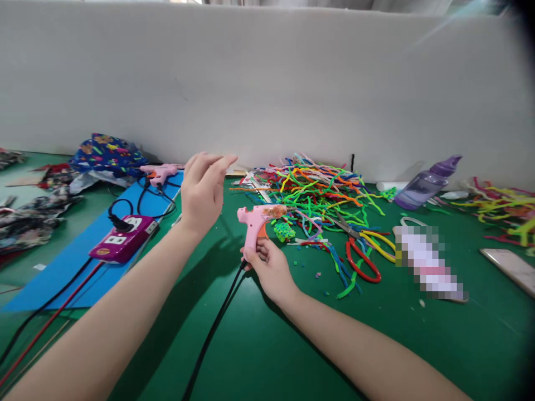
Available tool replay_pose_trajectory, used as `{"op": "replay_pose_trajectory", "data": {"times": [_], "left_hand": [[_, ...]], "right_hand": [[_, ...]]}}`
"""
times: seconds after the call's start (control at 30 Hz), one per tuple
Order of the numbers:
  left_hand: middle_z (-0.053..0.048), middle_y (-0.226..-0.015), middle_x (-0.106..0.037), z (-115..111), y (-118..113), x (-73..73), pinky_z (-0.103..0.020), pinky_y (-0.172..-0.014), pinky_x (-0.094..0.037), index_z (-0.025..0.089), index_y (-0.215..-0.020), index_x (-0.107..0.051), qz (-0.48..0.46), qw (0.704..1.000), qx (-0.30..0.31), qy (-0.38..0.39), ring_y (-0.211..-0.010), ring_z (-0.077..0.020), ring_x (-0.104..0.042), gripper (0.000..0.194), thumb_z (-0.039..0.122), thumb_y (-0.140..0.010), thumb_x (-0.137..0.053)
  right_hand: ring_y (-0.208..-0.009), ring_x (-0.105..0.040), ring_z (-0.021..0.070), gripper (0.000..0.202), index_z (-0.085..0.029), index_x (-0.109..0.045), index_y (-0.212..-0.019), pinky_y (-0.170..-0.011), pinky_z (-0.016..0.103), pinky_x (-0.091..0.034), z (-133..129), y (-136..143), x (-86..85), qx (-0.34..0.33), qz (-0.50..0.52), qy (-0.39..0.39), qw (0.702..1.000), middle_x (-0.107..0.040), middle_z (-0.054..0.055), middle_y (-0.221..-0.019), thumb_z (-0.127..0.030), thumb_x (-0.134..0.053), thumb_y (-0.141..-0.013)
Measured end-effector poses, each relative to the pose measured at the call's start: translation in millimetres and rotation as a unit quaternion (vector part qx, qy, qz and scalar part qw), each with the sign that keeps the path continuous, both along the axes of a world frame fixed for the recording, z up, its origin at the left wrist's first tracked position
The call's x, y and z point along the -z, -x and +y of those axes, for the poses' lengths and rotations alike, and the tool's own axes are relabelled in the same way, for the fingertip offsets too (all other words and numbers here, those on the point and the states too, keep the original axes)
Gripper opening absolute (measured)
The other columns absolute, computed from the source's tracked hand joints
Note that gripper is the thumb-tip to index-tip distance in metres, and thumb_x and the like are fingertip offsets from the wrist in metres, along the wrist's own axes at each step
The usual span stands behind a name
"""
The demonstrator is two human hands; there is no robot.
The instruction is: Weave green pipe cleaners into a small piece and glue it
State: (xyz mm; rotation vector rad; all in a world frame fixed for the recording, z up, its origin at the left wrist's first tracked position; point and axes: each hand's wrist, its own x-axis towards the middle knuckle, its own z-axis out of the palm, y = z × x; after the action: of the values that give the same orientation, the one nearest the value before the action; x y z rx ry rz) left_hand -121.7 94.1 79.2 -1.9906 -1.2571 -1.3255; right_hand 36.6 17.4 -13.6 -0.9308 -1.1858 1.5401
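Note:
My right hand is closed around the lower handle of a pink hot glue gun. The gun has an orange trigger and a brown-stained front, its nozzle pointing right. A black cord hangs from the handle's base. My left hand is raised to the left of the gun, bent at the wrist, with its fingers stretched out to the right and nothing visible in them. Just right of the gun, a small green and blue bumpy block lies on the green table.
Behind the gun spreads a heap of colourful pipe cleaners. Red scissors, yellow-handled scissors, a purple bottle and phones lie rightward. Leftward are a purple power strip, a blue sheet and another pink glue gun.

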Motion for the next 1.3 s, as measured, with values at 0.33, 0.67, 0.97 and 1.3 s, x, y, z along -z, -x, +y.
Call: {"op": "replay_pose_trajectory", "data": {"times": [0.33, 0.67, 0.97, 1.3], "left_hand": [[-0.01, -0.101, -0.067, -22.9, 8.2, 23.8, -0.038, -0.084, -0.039, 0.019, -0.123, -0.054, 0.127, 0.986, -0.043, 0.096, -0.094, -0.0251, -0.055, 0.035, 0.022, -0.094, -0.034], [-0.006, -0.101, -0.068, -54.8, 17.4, 41.0, -0.036, -0.083, -0.04, 0.024, -0.106, -0.064, 0.093, 0.99, -0.049, 0.098, -0.093, -0.0214, -0.059, 0.025, 0.019, -0.091, -0.044], [-0.005, -0.092, -0.071, -52.3, 17.9, 53.3, -0.031, -0.078, -0.044, 0.019, -0.096, -0.064, 0.086, 0.993, -0.015, 0.078, -0.084, -0.0181, -0.062, 0.013, 0.019, -0.086, -0.055], [-0.004, -0.097, -0.07, -54.3, 22.5, 51.1, -0.032, -0.08, -0.043, 0.021, -0.097, -0.064, 0.096, 0.991, -0.014, 0.095, -0.089, -0.018, -0.061, 0.015, 0.018, -0.087, -0.053]], "right_hand": [[-0.072, -0.058, 0.0148, 0.028, -0.019, -0.051, -0.09, -0.06, 0.027, -0.051, -1.7, 0.2, -0.9, 0.028, 0.024, 0.013, 0.999, -0.061, 0.005, -0.084, -0.04, -0.062, -0.075], [-0.07, -0.059, 0.0142, 0.03, -0.018, -0.054, -0.087, -0.06, 0.027, -0.049, -1.3, -0.3, -3.2, 0.013, 0.029, 0.027, 0.999, -0.063, 0.005, -0.083, -0.044, -0.063, -0.074], [-0.069, -0.059, 0.0133, 0.028, -0.017, -0.055, -0.087, -0.06, 0.027, -0.05, -1.4, 0.9, -0.9, 0.007, 0.03, 0.018, 0.999, -0.064, 0.005, -0.082, -0.042, -0.062, -0.076], [-0.071, -0.059, 0.0149, 0.026, -0.016, -0.058, -0.089, -0.063, 0.028, -0.05, -1.4, 0.9, -2.9, 0.003, 0.002, 0.006, 1.0, -0.063, 0.005, -0.081, -0.039, -0.061, -0.076]]}}
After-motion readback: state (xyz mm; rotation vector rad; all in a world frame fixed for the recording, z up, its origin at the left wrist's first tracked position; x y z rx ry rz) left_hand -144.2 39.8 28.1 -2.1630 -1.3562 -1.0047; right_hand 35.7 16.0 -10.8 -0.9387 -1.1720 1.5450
